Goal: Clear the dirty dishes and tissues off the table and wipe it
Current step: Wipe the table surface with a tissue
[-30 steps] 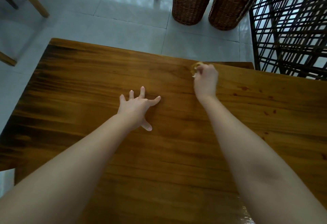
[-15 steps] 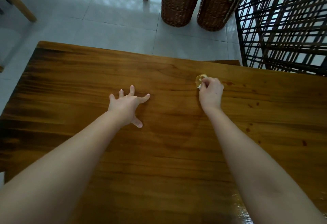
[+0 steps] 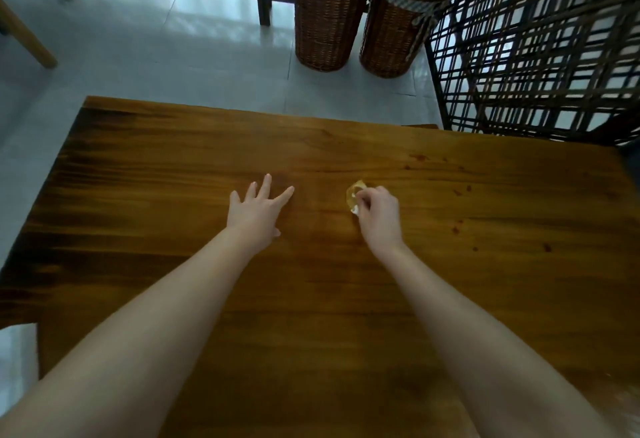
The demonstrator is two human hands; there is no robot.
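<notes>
On the surface (image 3: 166,202), centre: right hand (image 3: 379,217), fingers (image 3: 370,195) pinching a small wad (image 3: 354,195) against the wood; left hand (image 3: 258,210) flat, spread wide. Looks like the wiping step. Next: drag wad right over dark specks (image 3: 456,229), steady pressure.

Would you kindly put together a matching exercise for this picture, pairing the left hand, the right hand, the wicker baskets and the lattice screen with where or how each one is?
Column A
1. left hand
2. right hand
3. wicker baskets
4. lattice screen

Column B
a. on the tiled floor, beyond the far edge of the table
b. grips a small yellowish wad low over the table
c. rests on the table, fingers spread
d. dark crossed bars at the far right, next to the baskets

Pairs: 1-c, 2-b, 3-a, 4-d
</notes>
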